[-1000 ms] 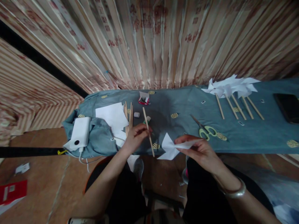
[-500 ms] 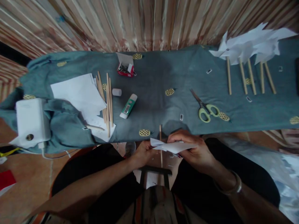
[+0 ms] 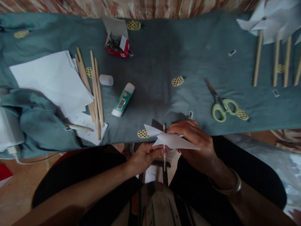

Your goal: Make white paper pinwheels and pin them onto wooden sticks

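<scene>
A white paper pinwheel (image 3: 175, 141) is held edge-on at the table's front edge, above my lap. A thin wooden stick (image 3: 164, 163) crosses it, its ends showing above and below the paper. My left hand (image 3: 147, 157) is closed, thumb and fingers pinching the stick just under the paper. From the other side my right hand (image 3: 196, 141) is closed around the pinwheel's right part, its fingertips partly hidden by the paper. A small red bit peeks out below the right fingers, too small to name. Where paper and stick join cannot be seen clearly.
On the green cloth (image 3: 155, 103) lie scissors (image 3: 219, 105), a glue stick (image 3: 123, 99), its white cap (image 3: 106, 80) and a red box of metal pins (image 3: 117, 47). Wooden sticks (image 3: 96, 94) and paper sheets (image 3: 49, 78) are at left; finished-looking pinwheels (image 3: 261, 22) at right.
My view has moved closer over the table. The pinwheel has tilted so more of its blades show, and my left hand has shifted right, its thumb now against the stick.
</scene>
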Tool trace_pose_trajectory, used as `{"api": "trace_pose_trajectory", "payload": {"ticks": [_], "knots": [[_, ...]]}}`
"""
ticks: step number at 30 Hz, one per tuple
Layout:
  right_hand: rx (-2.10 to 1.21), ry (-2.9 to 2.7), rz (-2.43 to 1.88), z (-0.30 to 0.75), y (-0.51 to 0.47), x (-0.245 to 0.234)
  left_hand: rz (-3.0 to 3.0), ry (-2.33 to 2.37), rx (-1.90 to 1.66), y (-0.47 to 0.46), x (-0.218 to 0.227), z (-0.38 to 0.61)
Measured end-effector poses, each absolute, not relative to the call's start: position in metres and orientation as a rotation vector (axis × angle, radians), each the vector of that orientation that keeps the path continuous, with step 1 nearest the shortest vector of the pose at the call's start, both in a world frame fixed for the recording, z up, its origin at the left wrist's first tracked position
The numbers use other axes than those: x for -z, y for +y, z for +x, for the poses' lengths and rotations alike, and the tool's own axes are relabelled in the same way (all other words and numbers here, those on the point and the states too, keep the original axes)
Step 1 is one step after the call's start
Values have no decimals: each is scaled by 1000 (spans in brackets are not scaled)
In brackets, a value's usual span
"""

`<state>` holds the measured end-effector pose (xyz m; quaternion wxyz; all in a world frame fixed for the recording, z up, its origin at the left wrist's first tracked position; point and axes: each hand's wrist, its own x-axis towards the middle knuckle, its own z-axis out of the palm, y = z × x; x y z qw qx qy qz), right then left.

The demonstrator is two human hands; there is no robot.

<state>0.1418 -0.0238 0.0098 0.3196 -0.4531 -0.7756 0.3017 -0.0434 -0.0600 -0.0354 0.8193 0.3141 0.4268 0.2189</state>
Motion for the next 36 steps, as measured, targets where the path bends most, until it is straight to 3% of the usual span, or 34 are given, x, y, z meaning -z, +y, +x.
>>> {"api": "trace_pose_trajectory", "payload": {"ticks": [36], "knots": [[-862,-1961,-1265,138,-23,-9,370,904,-382,-65,23,-40]]}}
